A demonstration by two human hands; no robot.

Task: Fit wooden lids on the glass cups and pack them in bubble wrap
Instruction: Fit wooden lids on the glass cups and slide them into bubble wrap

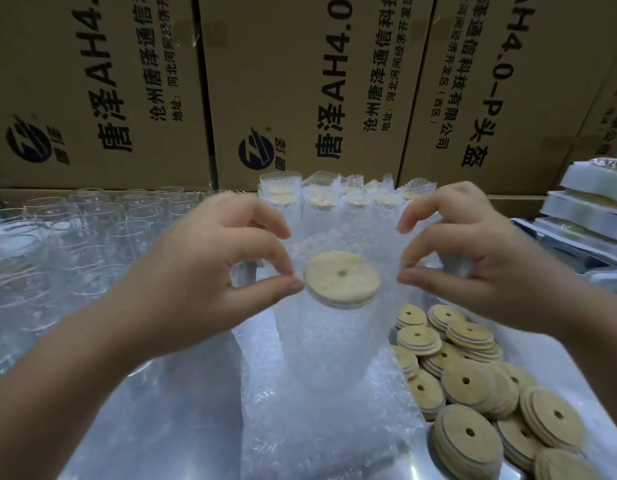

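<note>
Clear bubble-wrap sleeve is pinched at its mouth from both sides: the left hand nips the rim between thumb and forefinger, and the right hand does likewise opposite. Between them, down in the mouth, sits a round pale wooden lid with a centre hole. The glass cup beneath is blurred by wrap, probably upright. Just right lies a heap of loose wooden lids, cut off by the frame. Empty clear glasses stand left; wrapped cups and printed cardboard boxes stand behind.
</note>
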